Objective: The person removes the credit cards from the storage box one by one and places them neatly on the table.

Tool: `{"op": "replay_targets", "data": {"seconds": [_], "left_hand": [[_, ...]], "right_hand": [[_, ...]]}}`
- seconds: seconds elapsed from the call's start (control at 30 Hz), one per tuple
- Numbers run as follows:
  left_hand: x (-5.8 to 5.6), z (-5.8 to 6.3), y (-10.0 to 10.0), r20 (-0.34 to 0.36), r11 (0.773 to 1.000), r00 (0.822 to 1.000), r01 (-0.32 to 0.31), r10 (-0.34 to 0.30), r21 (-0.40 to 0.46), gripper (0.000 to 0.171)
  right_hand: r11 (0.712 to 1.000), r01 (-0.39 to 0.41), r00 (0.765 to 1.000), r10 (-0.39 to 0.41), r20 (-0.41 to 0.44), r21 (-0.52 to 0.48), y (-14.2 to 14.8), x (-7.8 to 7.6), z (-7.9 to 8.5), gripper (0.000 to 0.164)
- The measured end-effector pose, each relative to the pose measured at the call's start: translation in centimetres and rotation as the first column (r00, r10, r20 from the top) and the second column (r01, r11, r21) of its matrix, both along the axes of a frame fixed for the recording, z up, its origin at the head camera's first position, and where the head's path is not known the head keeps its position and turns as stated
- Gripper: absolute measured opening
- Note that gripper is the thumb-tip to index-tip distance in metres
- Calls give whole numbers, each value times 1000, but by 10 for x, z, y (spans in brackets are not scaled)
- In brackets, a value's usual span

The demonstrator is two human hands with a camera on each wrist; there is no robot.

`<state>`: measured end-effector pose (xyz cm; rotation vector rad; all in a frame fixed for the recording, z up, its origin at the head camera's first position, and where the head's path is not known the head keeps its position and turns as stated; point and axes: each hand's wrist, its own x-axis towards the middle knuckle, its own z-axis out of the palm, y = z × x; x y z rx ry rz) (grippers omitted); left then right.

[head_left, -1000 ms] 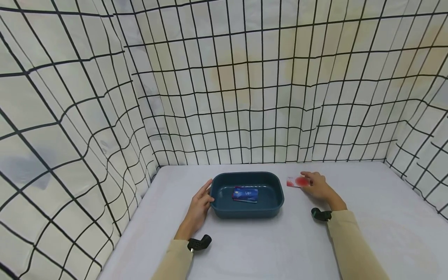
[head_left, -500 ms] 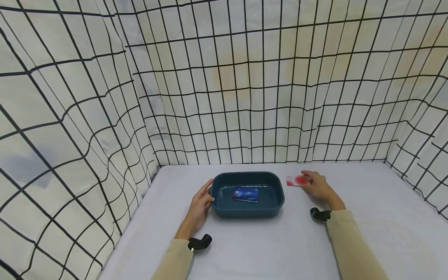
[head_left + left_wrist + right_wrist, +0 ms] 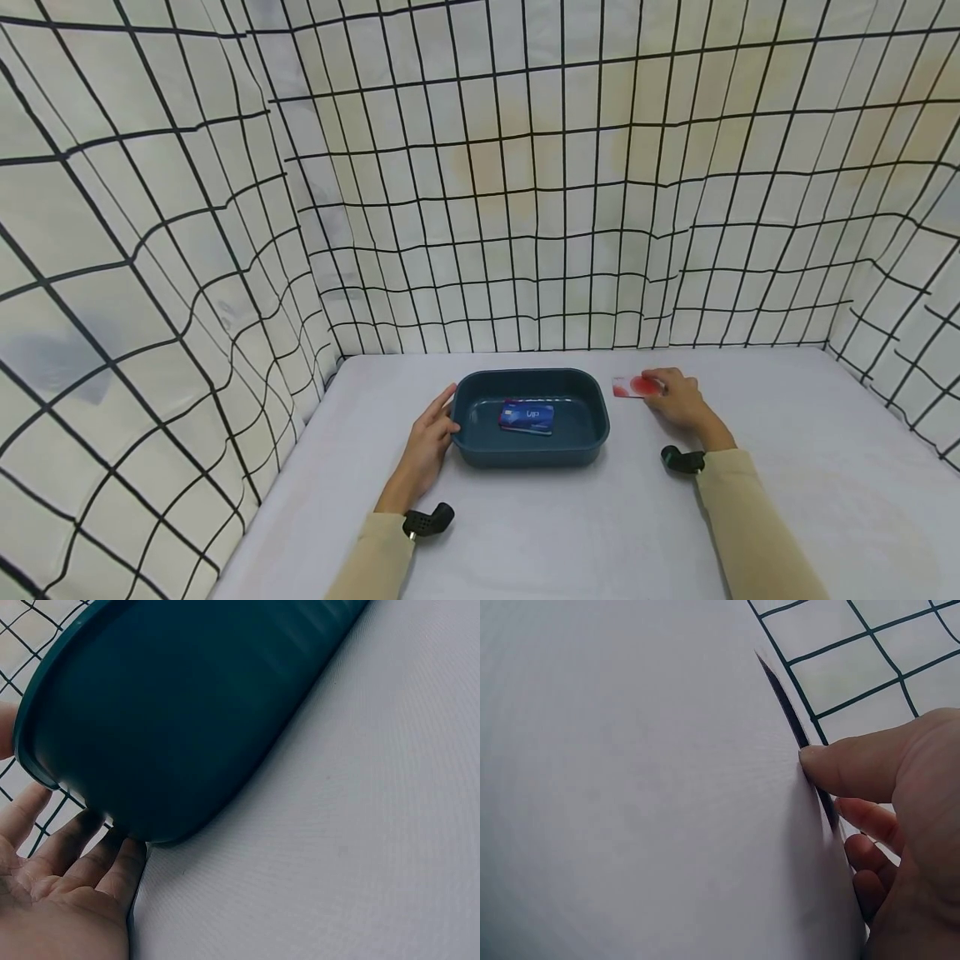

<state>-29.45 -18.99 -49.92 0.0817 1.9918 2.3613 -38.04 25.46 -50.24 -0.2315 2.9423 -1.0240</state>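
Observation:
A dark blue-green plastic bin (image 3: 529, 457) stands on the white table. Inside it lies a small stack of cards, topped by a blue VIP card (image 3: 527, 415). My left hand (image 3: 426, 446) holds the bin's left end, thumb by the rim and fingers against the outer wall; the left wrist view shows these fingers (image 3: 96, 862) at the wall's lower edge. To the right of the bin, my right hand (image 3: 678, 400) pinches the right end of a red and white card (image 3: 626, 387). In the right wrist view the card (image 3: 784, 701) is nearly edge-on beneath the thumb.
A white wall (image 3: 495, 242) with a black grid closes off the back and both sides of the table (image 3: 555, 533). Black wrist devices sit at the left cuff (image 3: 427, 520) and right cuff (image 3: 682, 460).
My right hand and the red and white card have shifted very slightly left, and its fingers have closed further onto the card. The left hand and bin have stayed in place.

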Motion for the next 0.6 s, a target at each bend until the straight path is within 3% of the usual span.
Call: {"op": "replay_targets", "data": {"seconds": [0.23,0.6], "left_hand": [[0,0,0,-3,1000,1000,-5,5,-6,69],[-1,-1,-1,-4,1000,1000,-6,6,-18,70]], "right_hand": [[1000,7,1000,-7,12,-3,-4,4,5,49],[1000,27,1000,-27,1,-4,-4,0,0,50]]}}
